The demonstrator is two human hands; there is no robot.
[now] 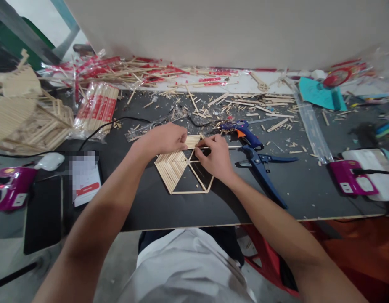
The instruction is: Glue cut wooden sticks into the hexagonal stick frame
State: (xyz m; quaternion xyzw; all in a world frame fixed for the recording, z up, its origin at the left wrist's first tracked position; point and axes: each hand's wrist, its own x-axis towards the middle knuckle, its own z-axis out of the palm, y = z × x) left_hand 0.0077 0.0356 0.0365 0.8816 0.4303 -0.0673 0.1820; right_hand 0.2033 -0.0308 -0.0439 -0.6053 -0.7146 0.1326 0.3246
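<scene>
A six-sided frame of thin wooden sticks [171, 172] lies flat on the dark table, its left and upper sections filled with sticks laid side by side, its lower and right sections open. My left hand [169, 139] is over the upper left of the frame, fingers curled and pressed together; whatever they hold is hidden. At the upper right edge, my right hand [215, 156] pinches a thin wooden stick [234, 147] that points out to the right.
Right of the frame lie a blue glue gun [243, 131] and blue cutters [264, 174]. Stick scraps cover the back. Packaged sticks [96, 107], stick shapes [14, 113] and phones [43, 214] are at left; a purple device [352, 177] sits at right.
</scene>
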